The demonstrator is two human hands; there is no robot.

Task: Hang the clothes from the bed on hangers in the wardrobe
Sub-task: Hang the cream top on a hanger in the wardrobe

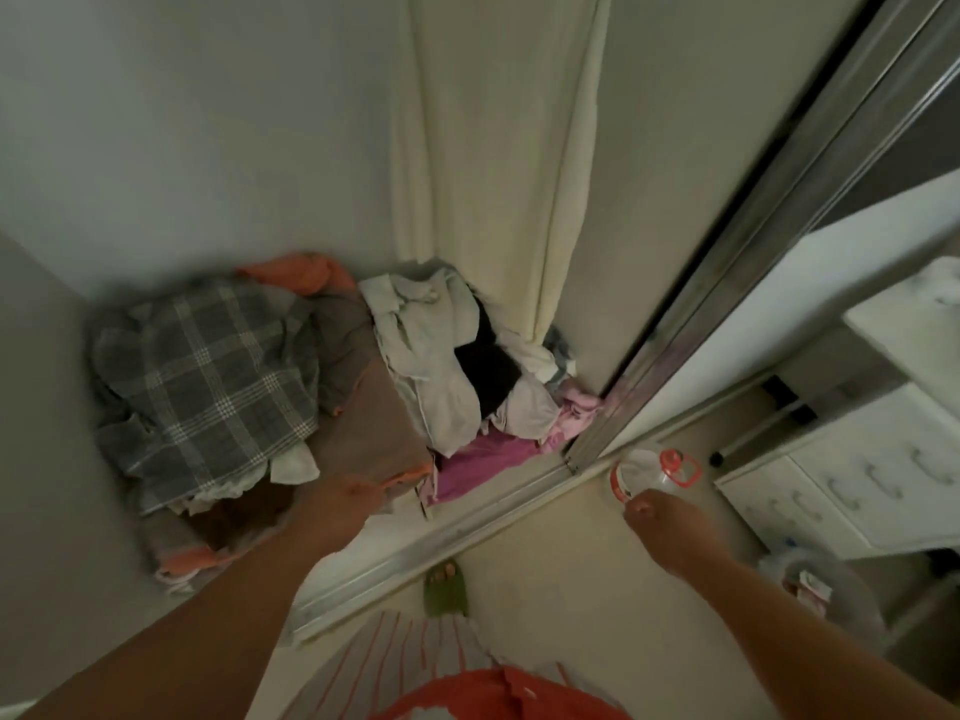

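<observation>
Two hands out, wardrobe (363, 543) floor heaped with clothes (332, 376)

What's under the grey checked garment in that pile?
Under the grey checked garment, a white cloth and something dark brown poke out at its near edge. Whatever lies deeper is covered.

A grey-and-white plaid garment (202, 376) heads the wardrobe heap; right of it lie brown cloth (363, 433), off-white clothes (431, 356), a black piece (488, 366) and pink items (483, 459). A cream garment (498, 148) hangs above. A green slipper (445, 589) shows below; a red-capped clear bottle (654, 472) is farther right.
</observation>
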